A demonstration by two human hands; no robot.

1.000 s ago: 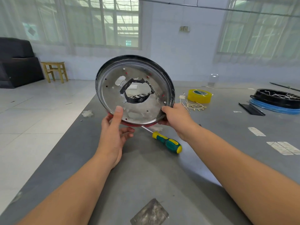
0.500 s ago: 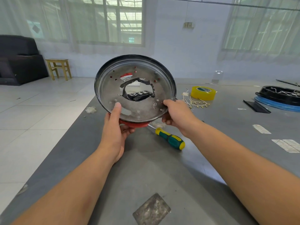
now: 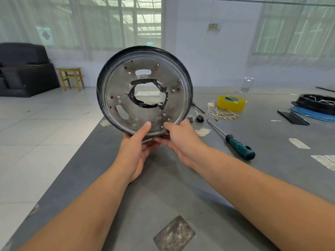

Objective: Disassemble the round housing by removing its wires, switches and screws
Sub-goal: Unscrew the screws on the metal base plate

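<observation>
I hold the round housing point(image 3: 116, 91) up on edge above the grey table, its bare metal inner face toward me. It has a black rim, many small holes, two slots and a ragged black-edged hole in the middle. My left hand point(image 3: 136, 151) grips its bottom edge, thumb on the inner face. My right hand point(image 3: 178, 137) grips the rim just to the right, thumb beside a small screw point(image 3: 161, 126). A green-handled screwdriver point(image 3: 239, 146) lies on the table to the right. Loose white wires with brass terminals point(image 3: 220, 113) lie beyond it.
A yellow tape roll point(image 3: 231, 103) stands behind the wires. A black round part on a blue ring point(image 3: 315, 107) sits at the far right with a black strip point(image 3: 292, 117) beside it. A small black plug piece point(image 3: 199, 118) lies near the housing. The table's left edge drops to tiled floor.
The housing has been turned in my hands and tipped more upright. My hands have come closer together at its bottom edge. The view has shifted left, so the screwdriver sits further right.
</observation>
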